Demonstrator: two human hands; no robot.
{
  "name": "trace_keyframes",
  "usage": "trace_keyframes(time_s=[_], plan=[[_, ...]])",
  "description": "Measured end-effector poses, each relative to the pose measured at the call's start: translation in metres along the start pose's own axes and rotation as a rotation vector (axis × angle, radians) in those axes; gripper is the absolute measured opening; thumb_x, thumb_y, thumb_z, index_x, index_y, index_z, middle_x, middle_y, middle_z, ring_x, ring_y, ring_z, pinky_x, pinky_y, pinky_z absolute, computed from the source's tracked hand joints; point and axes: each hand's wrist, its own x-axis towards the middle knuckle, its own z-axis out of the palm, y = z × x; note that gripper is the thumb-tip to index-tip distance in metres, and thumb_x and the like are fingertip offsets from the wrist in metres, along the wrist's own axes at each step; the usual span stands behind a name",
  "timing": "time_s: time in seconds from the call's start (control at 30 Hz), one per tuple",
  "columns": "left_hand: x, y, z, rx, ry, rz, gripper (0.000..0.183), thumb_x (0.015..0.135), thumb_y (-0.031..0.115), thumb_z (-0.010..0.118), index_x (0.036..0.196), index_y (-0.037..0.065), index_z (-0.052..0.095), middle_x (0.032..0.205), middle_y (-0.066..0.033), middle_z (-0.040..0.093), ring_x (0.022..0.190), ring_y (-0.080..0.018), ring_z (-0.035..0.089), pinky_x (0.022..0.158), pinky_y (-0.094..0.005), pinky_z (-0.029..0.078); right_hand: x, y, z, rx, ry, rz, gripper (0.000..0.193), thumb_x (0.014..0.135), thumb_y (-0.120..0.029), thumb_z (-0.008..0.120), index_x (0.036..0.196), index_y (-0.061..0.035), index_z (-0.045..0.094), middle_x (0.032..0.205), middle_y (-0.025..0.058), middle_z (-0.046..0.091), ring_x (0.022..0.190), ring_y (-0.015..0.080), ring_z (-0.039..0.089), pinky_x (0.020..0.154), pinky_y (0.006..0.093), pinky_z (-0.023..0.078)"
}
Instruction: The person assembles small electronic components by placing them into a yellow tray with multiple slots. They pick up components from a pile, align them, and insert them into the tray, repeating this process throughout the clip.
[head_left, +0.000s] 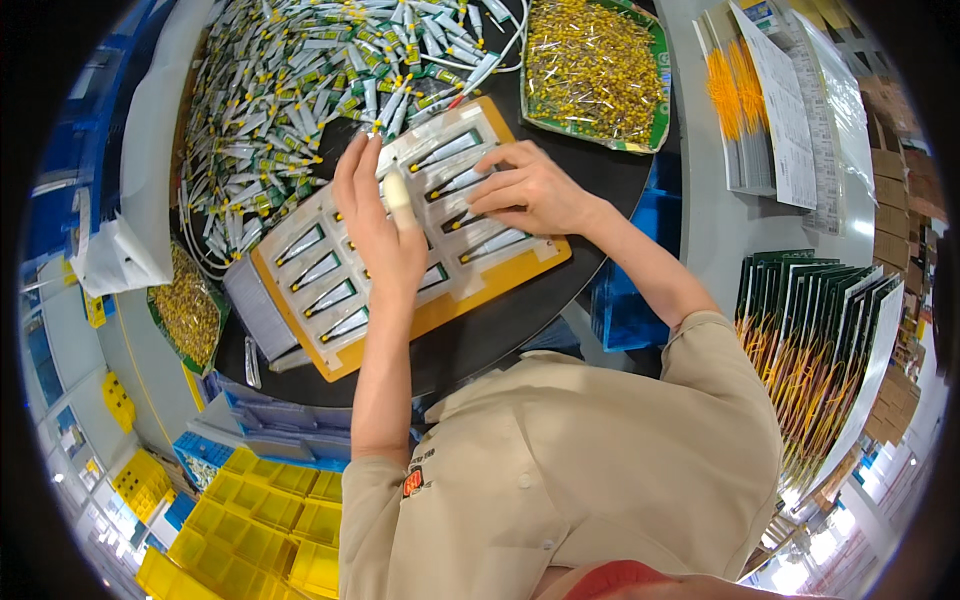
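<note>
On the round black table lies a yellow-edged board holding a pale tray point(440, 266) with slots. Small silvery squeeze tubes with green ends, such as one tube point(328, 297), lie in several slots. My left hand point(385, 220) rests over the middle of the tray, fingers stretched out and a cream finger cot on one of them; it covers some slots. At the tray's right side, the curled fingers of my right hand point(530, 190) are closed at a small tube point(458, 184), partly hiding it.
A large heap of loose tubes point(290, 90) fills the table's far left. Yellow-headed pins lie in a green-edged container point(595, 75) at the back right. Stacked grey sheets point(262, 305) sit left of the board. Yellow bins point(240, 530) stand lower left; packed cards point(810, 350) stand at right.
</note>
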Motion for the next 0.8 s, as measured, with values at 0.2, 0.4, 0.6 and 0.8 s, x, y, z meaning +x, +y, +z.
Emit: trace_keyframes(time_s=[0.2,0.4,0.6,0.8], plan=[[-0.008,-0.001,0.054,0.318,-0.552,0.148,0.07,0.096,0.033,0.056,0.153,0.001,0.032,0.16,-0.0218,0.028,0.15,-0.0402,0.022,0.119,-0.0595,0.016,0.009,0.065,-0.069,-0.416,0.302,0.24,0.019,0.078,-0.012,0.075,0.097,-0.011,0.074,0.1,0.0063,0.07,0.1,0.0295,0.063,0.089,0.0421,0.049],[-0.022,-0.005,0.054,0.372,-0.651,0.178,0.079,0.093,0.042,0.059,0.155,0.003,0.03,0.165,-0.0177,0.02,0.154,-0.0306,0.015,0.122,-0.0559,0.006,-0.016,0.113,-0.103,-0.774,-0.034,0.465,0.04,0.072,-0.018,0.078,0.111,-0.0134,0.067,0.099,0.0093,0.059,0.1,0.0295,0.059,0.084,0.0435,0.05],[0.018,0.009,0.052,0.3,-0.529,0.159,0.075,0.092,0.028,0.064,0.154,0.002,0.029,0.163,-0.0219,0.018,0.152,-0.0401,0.014,0.117,-0.0647,0.007,-0.012,0.105,-0.103,-0.788,-0.107,0.525,0.031,0.074,-0.015,0.074,0.104,-0.0131,0.067,0.093,0.0086,0.06,0.094,0.0282,0.063,0.079,0.0435,0.051],[0.085,0.015,0.099,-0.005,-0.298,0.351,0.052,0.093,0.018,0.063,0.142,0.005,0.049,0.155,-0.0172,0.037,0.145,-0.0392,0.032,0.115,-0.0613,0.022,-0.018,0.096,-0.124,-0.565,-0.02,0.522,0.023,0.076,-0.011,0.071,0.098,-0.0105,0.063,0.09,0.0094,0.06,0.09,0.0303,0.064,0.075,0.0425,0.052]])
